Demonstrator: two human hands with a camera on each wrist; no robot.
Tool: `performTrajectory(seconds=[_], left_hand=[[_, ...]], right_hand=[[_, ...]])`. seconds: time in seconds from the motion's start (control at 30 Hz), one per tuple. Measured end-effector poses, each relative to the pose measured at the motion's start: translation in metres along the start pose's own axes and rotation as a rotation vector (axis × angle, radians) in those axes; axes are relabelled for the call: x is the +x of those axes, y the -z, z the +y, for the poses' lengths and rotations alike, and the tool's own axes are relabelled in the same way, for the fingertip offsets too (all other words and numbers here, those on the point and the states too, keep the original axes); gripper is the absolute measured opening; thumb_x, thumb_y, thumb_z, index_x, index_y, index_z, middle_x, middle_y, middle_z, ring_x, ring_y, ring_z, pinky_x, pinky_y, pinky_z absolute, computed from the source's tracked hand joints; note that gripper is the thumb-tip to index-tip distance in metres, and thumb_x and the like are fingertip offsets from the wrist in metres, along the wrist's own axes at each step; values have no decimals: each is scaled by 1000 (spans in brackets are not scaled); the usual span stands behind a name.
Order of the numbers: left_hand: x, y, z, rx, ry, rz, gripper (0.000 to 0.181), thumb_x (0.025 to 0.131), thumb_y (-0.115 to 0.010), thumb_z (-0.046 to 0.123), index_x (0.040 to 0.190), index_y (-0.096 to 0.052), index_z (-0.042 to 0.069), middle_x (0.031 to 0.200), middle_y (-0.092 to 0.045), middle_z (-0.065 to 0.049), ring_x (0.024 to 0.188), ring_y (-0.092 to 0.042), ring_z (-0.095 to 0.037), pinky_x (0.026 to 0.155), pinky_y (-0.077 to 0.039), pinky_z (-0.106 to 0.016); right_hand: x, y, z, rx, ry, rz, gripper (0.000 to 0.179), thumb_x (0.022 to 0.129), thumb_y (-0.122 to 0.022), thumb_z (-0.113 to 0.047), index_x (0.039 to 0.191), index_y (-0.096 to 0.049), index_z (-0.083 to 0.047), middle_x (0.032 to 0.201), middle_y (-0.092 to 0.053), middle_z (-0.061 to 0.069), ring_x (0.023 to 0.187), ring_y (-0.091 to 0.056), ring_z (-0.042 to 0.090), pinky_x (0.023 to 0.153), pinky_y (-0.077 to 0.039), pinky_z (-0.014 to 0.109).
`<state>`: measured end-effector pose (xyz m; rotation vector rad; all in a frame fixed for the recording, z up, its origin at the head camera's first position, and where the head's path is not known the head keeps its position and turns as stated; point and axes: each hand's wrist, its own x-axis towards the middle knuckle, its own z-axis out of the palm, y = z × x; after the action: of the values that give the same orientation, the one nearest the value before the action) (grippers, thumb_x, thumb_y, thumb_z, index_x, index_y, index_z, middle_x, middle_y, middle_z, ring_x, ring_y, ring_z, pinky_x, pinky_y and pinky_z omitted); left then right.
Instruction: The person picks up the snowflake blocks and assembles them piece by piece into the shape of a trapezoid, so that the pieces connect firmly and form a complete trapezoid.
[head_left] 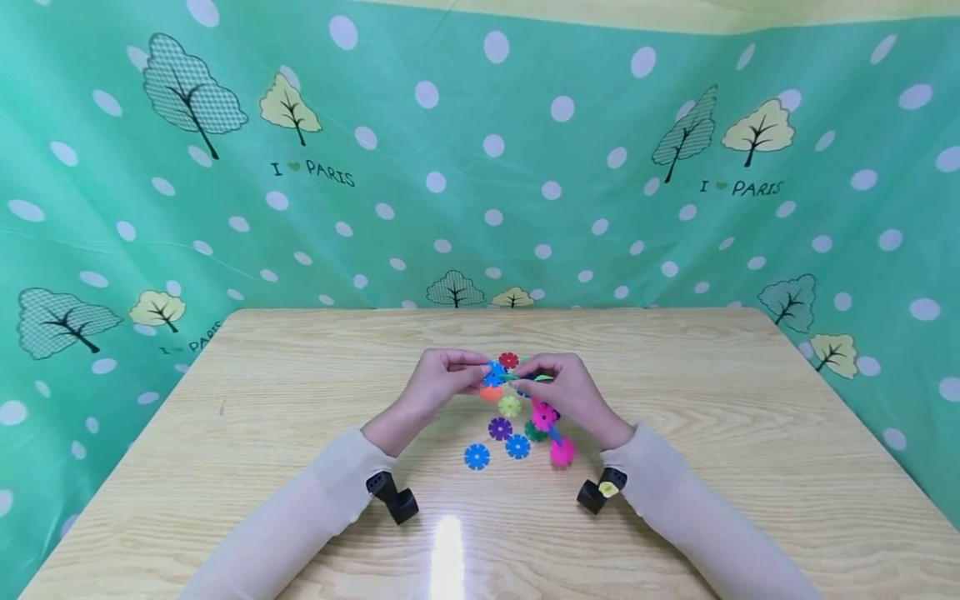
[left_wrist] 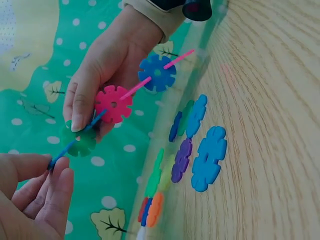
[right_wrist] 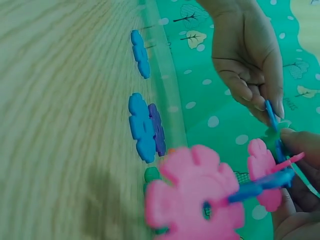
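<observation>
Over the far middle of the table, both hands hold a chain of notched snowflake discs slotted into each other. My left hand (head_left: 442, 379) pinches a blue disc (head_left: 493, 374), seen edge-on in the left wrist view, where it meets a green disc (left_wrist: 80, 141). That green disc is pinched between the thumb and fingers of my right hand (head_left: 566, 387). From there the chain hangs toward the right wrist, with a pink disc (left_wrist: 114, 104) and a blue disc (left_wrist: 158, 73) along it. Its lower end is a large pink disc (right_wrist: 197, 195).
Loose discs lie on the wooden table (head_left: 300, 417) below the hands: two blue ones (head_left: 477, 457), a purple one (head_left: 500, 428), a yellow-green one (head_left: 509, 406), an orange one (head_left: 492, 392) and a red one (head_left: 508, 360). A green patterned curtain (head_left: 465, 217) hangs behind the table.
</observation>
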<state>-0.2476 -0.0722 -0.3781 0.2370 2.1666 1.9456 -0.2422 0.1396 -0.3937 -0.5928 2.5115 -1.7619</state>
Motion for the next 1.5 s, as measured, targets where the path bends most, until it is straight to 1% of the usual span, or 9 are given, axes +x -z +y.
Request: performTrajectory(seconds=[0.13, 0.27, 0.43, 0.6, 0.7, 0.83, 0.97, 1.27, 1.5], left_hand=[[2, 1, -4, -16, 10, 15, 22, 87, -67, 5, 106, -68, -4, 97, -71, -16, 75, -69, -15, 79, -55, -39], [1, 2, -3, -31, 27, 40, 20, 86, -68, 7, 103, -70, -2, 94, -71, -13, 75, -69, -14, 73, -57, -32], [1, 0, -3, -61, 32, 48, 19, 86, -68, 7, 103, -70, -2, 94, -72, -13, 74, -69, -14, 71, -57, -29], [-1, -1, -2, -87, 34, 27, 20, 86, -68, 6, 104, -69, -3, 93, -72, -13, 75, -69, -14, 73, -57, -31], [-3, -1, -1, -78, 37, 6, 22, 86, -67, 6, 106, -68, -3, 95, -71, -14, 79, -69, -16, 76, -56, -32], [-8, 4, -4, -51, 63, -15, 26, 84, -69, 6, 109, -67, -1, 99, -71, -13, 84, -69, -18, 81, -55, -35], [-13, 12, -12, -9, 93, -87, 29, 83, -70, 7, 111, -65, -1, 99, -71, -11, 88, -68, -19, 85, -53, -41], [-21, 27, -27, 207, 42, -440, 28, 84, -66, 2, 112, -64, -5, 109, -67, -17, 98, -65, -22, 86, -52, -30], [-24, 27, -34, 322, 67, -508, 28, 80, -70, 2, 108, -68, 3, 106, -70, -9, 96, -63, -17, 84, -52, -28]], right_hand=[[0, 1, 0, -5, -11, -13, 12, 84, -71, -10, 95, -73, -6, 98, -70, 8, 84, -65, 21, 64, -54, 26], [1, 2, 0, -6, -9, -34, 16, 84, -71, -13, 99, -72, -8, 102, -70, 6, 93, -65, 20, 73, -55, 28], [0, 4, -1, 18, -20, -38, 20, 84, -72, -16, 102, -71, -9, 105, -69, 5, 99, -64, 20, 76, -54, 28], [-2, 2, -9, 64, -10, -41, 18, 85, -70, -10, 101, -71, -2, 103, -69, 11, 90, -65, 27, 68, -55, 30], [-4, 2, -19, 66, -20, -48, 17, 85, -69, -6, 100, -71, 1, 101, -69, 14, 80, -64, 28, 61, -53, 27], [-4, 4, -18, 65, -44, -54, 16, 85, -68, -5, 100, -70, 2, 99, -70, 14, 70, -61, 23, 54, -47, 22], [-1, 4, -7, 55, -46, -55, 17, 86, -69, -9, 100, -71, -1, 99, -70, 12, 72, -63, 22, 56, -50, 24], [-1, 6, -4, 58, -13, -26, 14, 84, -71, -12, 96, -73, -4, 93, -70, 11, 83, -61, 46, 62, -55, 32], [0, 4, -4, 62, -16, -29, 13, 85, -70, -9, 96, -72, -4, 95, -70, 10, 87, -62, 45, 64, -55, 29]])
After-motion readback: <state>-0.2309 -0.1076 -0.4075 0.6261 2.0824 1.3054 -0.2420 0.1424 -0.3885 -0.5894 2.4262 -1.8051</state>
